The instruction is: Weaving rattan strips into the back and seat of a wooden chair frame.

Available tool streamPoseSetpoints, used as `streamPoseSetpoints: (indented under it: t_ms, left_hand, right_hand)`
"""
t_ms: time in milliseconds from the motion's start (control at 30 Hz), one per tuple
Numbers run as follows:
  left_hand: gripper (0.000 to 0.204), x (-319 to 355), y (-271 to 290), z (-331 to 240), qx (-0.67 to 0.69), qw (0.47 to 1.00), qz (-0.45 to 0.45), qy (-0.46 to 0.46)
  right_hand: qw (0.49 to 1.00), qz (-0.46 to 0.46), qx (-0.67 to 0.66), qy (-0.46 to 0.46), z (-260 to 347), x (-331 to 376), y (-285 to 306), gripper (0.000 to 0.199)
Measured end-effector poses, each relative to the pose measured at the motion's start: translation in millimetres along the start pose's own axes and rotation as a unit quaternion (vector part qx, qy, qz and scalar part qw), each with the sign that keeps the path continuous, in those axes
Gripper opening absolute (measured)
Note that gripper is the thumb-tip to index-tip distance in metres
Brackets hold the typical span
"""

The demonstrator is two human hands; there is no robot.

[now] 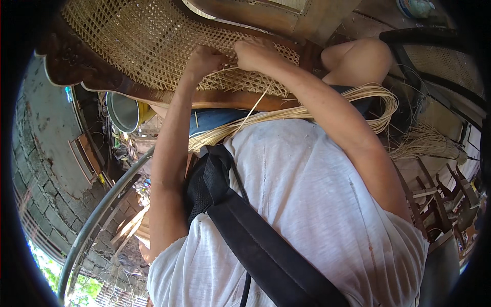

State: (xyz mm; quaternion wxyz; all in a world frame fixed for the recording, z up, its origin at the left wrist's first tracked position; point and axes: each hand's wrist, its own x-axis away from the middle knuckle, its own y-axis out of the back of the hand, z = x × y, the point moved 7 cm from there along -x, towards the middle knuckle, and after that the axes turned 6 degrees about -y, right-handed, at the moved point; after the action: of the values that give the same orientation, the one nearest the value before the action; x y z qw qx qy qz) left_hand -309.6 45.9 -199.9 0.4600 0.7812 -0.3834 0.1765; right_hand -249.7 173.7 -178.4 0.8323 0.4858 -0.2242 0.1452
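A woven cane panel (pixel 148 46) in a carved brown wooden frame (pixel 225 99) lies across my lap. Over its right part, my left hand (pixel 205 61) is closed in a pinch, knuckles up, close to the weave. Just right of it my right hand (pixel 253 53) is curled shut. A pale cane strand (pixel 221 70) runs between the two hands along the weave; their fingertips are partly hidden. Another loose strand (pixel 258 105) hangs from the panel toward my shirt. A looped bundle of cane strands (pixel 376 94) rests across my lap below the frame.
A metal tin (pixel 123 112) with a yellow side stands left of the frame. A curved metal tube (pixel 102 204) bends along my left side. Dark-framed cane furniture (pixel 440 56) stands at the right, above loose cane fibres (pixel 429 142) and stacked wooden chair parts (pixel 440 199).
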Motion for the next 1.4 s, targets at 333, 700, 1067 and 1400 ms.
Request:
streamPoseSetpoints:
  t_ms: [333,700,1067,1400]
  left_hand:
    - [0.028,3.7,-10.5,-22.1,-0.121,0.99,-0.024,-0.071]
    - [0.025,-8.7,-37.9,-39.2,0.318,0.943,0.032,-0.089]
    - [0.028,-6.6,-19.2,-13.8,0.095,0.994,-0.035,-0.035]
    - [0.023,-19.0,-27.1,-4.9,0.105,0.993,0.032,-0.032]
  right_hand:
    - [0.998,0.018,-0.008,-0.056,-29.1,-8.2,3.5,0.032]
    - [0.994,-0.087,-0.035,-0.062,-82.4,-1.8,53.8,0.047]
    - [0.996,0.066,-0.011,-0.056,-32.1,5.1,16.1,0.031]
    - [0.999,0.041,0.001,-0.032,-21.6,-1.2,5.8,0.033]
